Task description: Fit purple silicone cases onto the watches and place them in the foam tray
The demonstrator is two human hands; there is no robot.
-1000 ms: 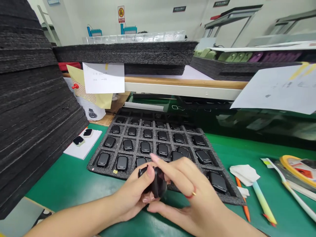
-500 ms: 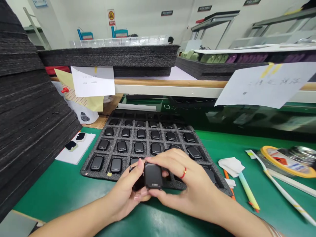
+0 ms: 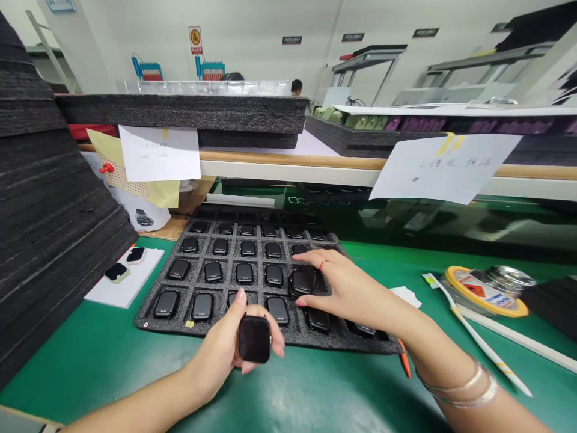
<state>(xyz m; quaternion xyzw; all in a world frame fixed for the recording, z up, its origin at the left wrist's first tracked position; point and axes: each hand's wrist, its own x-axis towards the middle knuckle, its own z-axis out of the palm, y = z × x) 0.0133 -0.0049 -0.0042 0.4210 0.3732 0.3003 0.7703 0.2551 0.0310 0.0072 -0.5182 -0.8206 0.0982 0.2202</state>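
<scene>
Head view: the left hand (image 3: 219, 352) pinches a black watch (image 3: 255, 338) between its thumb and bent fingers, in front of the black foam tray (image 3: 297, 337). The watch has no strap, and its smooth dark side faces up. The right hand (image 3: 349, 282) reaches over the tray. Its thumb and pointing finger are spread, with a second black watch (image 3: 302, 281) between them, inside the tray; I cannot tell if they squeeze it. The hand and arm hide some of the tray's boxes. More dark watches sit in rows in the other boxes.

The tray lies on a green table (image 3: 108, 346). At the left, a tall black foam pile (image 3: 58, 210) stands like a wall. Next to it, two small pale watches (image 3: 116, 272) lie on a white board (image 3: 126, 291). A shelf (image 3: 279, 170) hangs over the table behind the tray, and a white paper (image 3: 444, 168) hangs down from it on the right. Under the right arm, an orange stick (image 3: 404, 361) pokes out. Near that arm lie a white stick (image 3: 480, 340), a long white strip (image 3: 525, 343) and a round thing with a yellow rim (image 3: 518, 309)
</scene>
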